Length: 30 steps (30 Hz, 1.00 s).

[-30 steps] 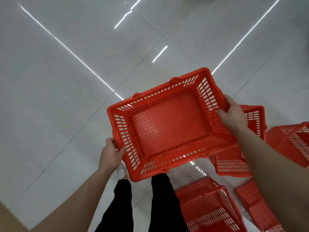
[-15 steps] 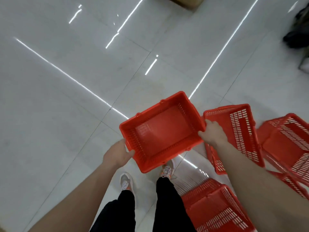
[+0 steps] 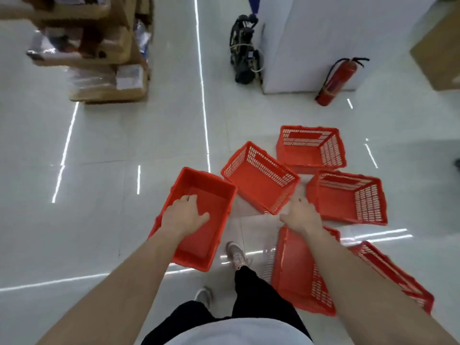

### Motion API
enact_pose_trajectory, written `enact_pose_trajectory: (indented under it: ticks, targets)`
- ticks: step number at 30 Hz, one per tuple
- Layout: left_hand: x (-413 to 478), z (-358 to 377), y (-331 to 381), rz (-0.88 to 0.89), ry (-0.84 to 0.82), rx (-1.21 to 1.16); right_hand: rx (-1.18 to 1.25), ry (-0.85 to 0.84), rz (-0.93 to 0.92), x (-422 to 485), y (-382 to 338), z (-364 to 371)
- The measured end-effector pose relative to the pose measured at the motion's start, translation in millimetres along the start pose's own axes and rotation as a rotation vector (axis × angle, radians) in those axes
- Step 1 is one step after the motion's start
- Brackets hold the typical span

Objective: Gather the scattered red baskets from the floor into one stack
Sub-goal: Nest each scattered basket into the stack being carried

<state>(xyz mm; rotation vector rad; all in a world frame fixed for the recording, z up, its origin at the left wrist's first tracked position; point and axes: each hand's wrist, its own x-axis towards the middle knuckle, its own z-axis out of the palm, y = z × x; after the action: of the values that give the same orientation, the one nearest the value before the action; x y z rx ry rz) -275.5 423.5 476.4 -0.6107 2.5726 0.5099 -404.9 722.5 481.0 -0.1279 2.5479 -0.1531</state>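
Baskets litter the floor on your right. Your left hand grips the held basket by its rim; right hand loose, empty. Extinguisher beyond.

Black trousers, white top, grey trainers
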Motion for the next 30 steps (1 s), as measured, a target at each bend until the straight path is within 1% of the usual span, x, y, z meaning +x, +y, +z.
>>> enact_pose_trajectory:
  ticks: [5, 8, 11, 15, 19, 25, 27, 30]
  targets:
    - [-35.5, -0.3, 66.7, 0.283, -0.054, 0.162, 0.127, -0.019, 0.377, -128.1, 114.4, 30.7]
    - [-54.8, 3.8, 118.1, 0.422, -0.104, 0.235, 0.26, 0.003, 0.567, -199.1, 170.0, 49.9]
    - [-75.6, 14.4, 179.8, 0.573, -0.146, 0.317, 0.375, 0.056, 0.717, -258.0, 215.2, 61.9]
    - [-110.7, 45.5, 264.7, 0.758, -0.159, 0.401, 0.475, 0.098, 0.87, -316.3, 274.6, 73.1]
    - [-148.4, 92.6, 345.5, 0.896, -0.203, 0.494, 0.522, 0.131, 0.957, -353.5, 343.0, 86.3]
    - [-202.4, 178.7, 462.6, 1.016, -0.208, 0.611, 0.49, 0.129, 0.957, -383.7, 472.6, 104.5]
    - [-219.5, 207.5, 498.1, 1.016, -0.193, 0.628, 0.472, 0.104, 0.947, -390.1, 519.1, 110.2]
    - [-242.1, 244.0, 541.1, 0.98, -0.231, 0.601, 0.468, 0.077, 0.936, -400.1, 580.2, 112.1]
